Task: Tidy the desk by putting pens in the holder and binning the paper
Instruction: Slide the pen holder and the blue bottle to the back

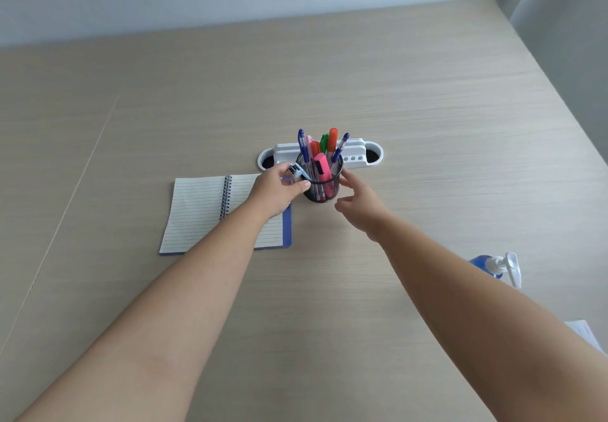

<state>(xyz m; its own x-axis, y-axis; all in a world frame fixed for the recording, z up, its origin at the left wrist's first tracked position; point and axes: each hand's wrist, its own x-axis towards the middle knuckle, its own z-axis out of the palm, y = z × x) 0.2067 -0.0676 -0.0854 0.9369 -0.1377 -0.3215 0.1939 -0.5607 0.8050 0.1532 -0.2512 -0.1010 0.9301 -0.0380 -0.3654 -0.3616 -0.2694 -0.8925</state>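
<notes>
A black mesh pen holder [322, 184] stands mid-desk, upright, filled with several pens and highlighters [320, 152] in blue, pink, orange and green. My left hand [276, 191] is just left of the holder, fingers closed on a small blue-and-white stapler [297, 171] held against the holder's rim. My right hand [358, 203] hovers at the holder's right side, fingers spread, fingertips near the mesh wall, holding nothing. No loose paper ball shows on the desk.
An open spiral notebook [200, 214] with lined pages lies under my left forearm. A white cable-port tray [358, 155] sits behind the holder. A blue pump bottle [493, 265] stands at the right, and a white sheet corner [585, 333] shows at the right edge.
</notes>
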